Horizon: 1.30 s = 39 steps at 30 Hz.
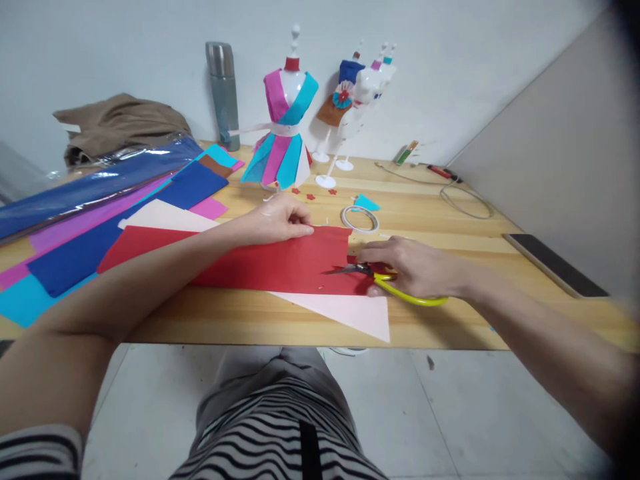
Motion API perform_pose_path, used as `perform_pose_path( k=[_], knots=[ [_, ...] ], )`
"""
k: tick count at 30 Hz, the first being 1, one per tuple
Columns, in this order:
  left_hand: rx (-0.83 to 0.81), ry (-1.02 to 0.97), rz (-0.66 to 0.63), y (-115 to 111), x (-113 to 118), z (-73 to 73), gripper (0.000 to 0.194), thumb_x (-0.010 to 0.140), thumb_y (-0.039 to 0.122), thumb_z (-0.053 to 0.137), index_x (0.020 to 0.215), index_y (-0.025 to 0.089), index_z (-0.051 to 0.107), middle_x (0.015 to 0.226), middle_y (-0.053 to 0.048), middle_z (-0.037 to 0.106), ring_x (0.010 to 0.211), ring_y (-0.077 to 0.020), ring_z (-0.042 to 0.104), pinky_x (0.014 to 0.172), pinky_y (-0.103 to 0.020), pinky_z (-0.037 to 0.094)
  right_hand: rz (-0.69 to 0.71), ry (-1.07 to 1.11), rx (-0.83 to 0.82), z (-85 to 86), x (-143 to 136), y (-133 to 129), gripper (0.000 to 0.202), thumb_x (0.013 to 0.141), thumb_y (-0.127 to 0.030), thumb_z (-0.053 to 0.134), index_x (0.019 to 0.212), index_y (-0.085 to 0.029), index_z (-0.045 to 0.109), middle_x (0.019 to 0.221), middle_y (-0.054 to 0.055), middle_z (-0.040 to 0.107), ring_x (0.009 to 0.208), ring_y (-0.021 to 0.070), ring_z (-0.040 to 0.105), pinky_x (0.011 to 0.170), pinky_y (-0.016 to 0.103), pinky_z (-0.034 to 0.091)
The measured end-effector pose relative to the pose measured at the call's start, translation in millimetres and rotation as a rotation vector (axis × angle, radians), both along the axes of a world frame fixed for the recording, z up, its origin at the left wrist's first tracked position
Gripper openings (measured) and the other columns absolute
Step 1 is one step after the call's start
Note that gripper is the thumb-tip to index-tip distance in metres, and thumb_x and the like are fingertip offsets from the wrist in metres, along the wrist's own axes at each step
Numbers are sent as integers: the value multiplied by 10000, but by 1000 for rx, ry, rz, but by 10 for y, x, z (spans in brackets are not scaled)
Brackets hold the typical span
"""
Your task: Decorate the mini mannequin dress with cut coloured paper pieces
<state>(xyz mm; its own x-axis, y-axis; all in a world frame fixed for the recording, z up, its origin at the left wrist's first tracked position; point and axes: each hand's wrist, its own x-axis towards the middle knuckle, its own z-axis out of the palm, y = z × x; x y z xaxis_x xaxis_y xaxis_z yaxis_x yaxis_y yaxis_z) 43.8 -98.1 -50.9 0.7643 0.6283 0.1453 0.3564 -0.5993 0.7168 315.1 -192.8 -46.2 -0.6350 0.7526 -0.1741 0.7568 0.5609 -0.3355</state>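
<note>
A long piece of red material (280, 263) lies across the table over a pale pink piece (357, 313). My left hand (280, 219) rests at its upper edge, thumb and fingers pinched together at the red edge. In my right hand (413, 263) are scissors (410, 297) with yellow handles, their dark blades pointing left over the right end of the red piece. A small mannequin (287, 127) in a pink and turquoise dress stands behind my left hand. A roll of tape (360, 219) lies just beyond the red piece's right corner.
Blue, pink and turquoise sheets (190, 190) cover the left side, with brown cloth (123, 127) behind. A bottle (223, 97) and more mannequins (345, 93) stand at the wall. A phone (555, 265) and a cable (467, 210) lie to the right.
</note>
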Motion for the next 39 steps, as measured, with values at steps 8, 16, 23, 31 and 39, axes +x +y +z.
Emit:
perform_pose_path(
  k=[8, 16, 23, 31, 39],
  knots=[
    [32, -13, -31, 1, 6, -12, 163, 784, 227, 590, 649, 145, 629, 584, 30, 540, 578, -98, 471, 572, -243, 347, 60, -63, 25, -9, -122, 66, 318, 907, -528, 578, 940, -213, 606, 885, 71, 632, 663, 176, 510, 635, 315, 376],
    [10, -36, -54, 9, 10, -21, 155, 787, 222, 602, 650, 153, 629, 590, 22, 561, 577, -102, 481, 564, -252, 352, 74, -14, -59, 33, -245, 72, 332, 917, -473, 561, 1097, -209, 652, 968, 92, 662, 704, 178, 533, 645, 314, 408],
    [-13, -51, -57, 49, 8, -50, 172, 797, 225, 622, 641, 152, 625, 589, 15, 566, 576, -105, 489, 573, -260, 360, 43, -34, -9, -17, -222, 92, 407, 885, -595, 582, 818, -193, 591, 731, 28, 583, 588, 138, 421, 580, 284, 306],
    [-7, -45, -54, 44, 6, -50, 160, 800, 227, 615, 662, 149, 636, 604, 18, 569, 580, -102, 490, 572, -257, 355, 22, -94, 11, -33, -204, 104, 392, 872, -552, 626, 731, -213, 489, 621, -23, 452, 552, 121, 364, 558, 268, 268],
    [11, -39, -72, 45, -9, -34, 181, 792, 244, 607, 626, 172, 596, 579, 18, 541, 552, -111, 472, 549, -271, 354, 5, -86, 30, -32, -188, 96, 484, 859, -573, 632, 675, -228, 346, 604, -37, 405, 542, 115, 323, 548, 267, 267]
  ],
)
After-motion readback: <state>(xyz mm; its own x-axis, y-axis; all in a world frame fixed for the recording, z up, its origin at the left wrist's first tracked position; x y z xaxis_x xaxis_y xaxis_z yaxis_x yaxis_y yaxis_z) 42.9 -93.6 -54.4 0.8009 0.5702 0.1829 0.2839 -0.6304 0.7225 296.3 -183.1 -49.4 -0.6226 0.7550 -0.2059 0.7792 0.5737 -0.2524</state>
